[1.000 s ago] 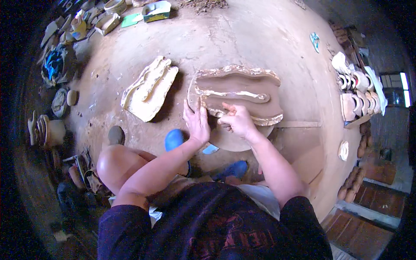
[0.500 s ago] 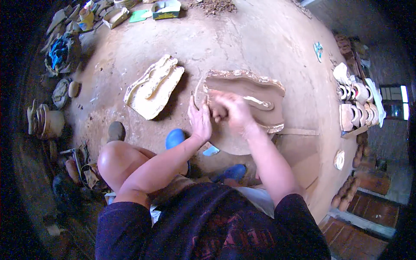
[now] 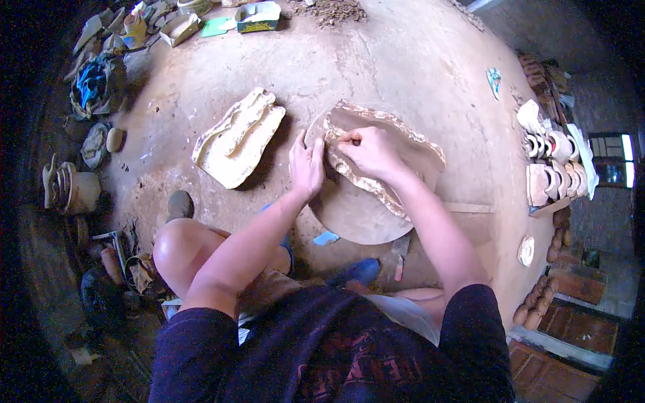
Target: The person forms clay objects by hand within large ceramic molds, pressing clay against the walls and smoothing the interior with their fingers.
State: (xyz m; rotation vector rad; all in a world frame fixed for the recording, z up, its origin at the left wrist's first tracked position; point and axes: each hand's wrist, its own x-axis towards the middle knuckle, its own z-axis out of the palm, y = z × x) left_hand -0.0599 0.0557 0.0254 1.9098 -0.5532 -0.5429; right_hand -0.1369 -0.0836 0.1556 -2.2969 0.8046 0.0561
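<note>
A clay-lined mold (image 3: 366, 183) with a rough, pale, crumbly rim lies slantwise on a round board (image 3: 363, 225) on the floor in front of me. My left hand (image 3: 307, 164) rests against the mold's left end, its fingers extended and fairly straight. Over the hollow near that same end, my right hand (image 3: 369, 150) is closed in a pinch, with thumb and fingertips together at the clay. Whatever it pinches is too small to make out. My right forearm covers part of the mold. A second mold piece (image 3: 238, 141), cream-coloured with a winding hollow, lies to the left.
A light blue scrap (image 3: 326, 238) and a flat tool with a reddish handle (image 3: 399, 269) lie near my feet. Boxes (image 3: 258, 17) stand at the far left. Curved pieces (image 3: 554, 178) are stacked at right; a bucket-like pot (image 3: 82, 191) stands left.
The mold has turned clockwise, its right end swinging nearer me. My right hand has shifted slightly right and now pinches at the clay. My left hand stays at the mold's end.
</note>
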